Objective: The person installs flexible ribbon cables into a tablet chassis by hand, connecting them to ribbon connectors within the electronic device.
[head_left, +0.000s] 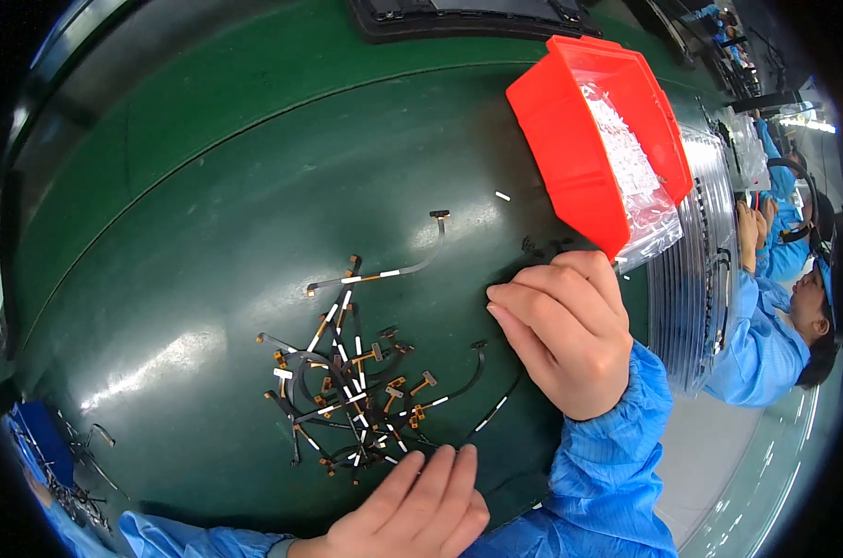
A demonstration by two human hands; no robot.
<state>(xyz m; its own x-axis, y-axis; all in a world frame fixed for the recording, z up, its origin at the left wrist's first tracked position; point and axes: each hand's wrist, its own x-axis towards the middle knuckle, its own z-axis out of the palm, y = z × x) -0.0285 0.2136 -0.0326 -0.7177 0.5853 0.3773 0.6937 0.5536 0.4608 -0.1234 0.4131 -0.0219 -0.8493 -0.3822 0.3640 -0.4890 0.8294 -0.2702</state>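
Several thin black flex cables [342,372] with white bands and copper-coloured ends lie in a tangled pile on the green table. My left hand [417,507] lies at the near side of this pile, fingers stretched out, fingertips close to the nearest cables. To the right, my right hand [570,335] is closed in a pinch just short of the red bin; what its fingertips hold, if anything, is hidden. One banded cable [496,414] runs from the pile up toward the underside of that hand. A single cable [393,273] stretches away from the pile's far side.
The red bin [556,139] holds a clear bag of small white pieces [621,149]. Stacked clear trays [686,288] stand right of it. A black device [477,19] lies at the far edge. A blue box [45,442] and more cables sit at left. Co-workers [765,316] sit at right.
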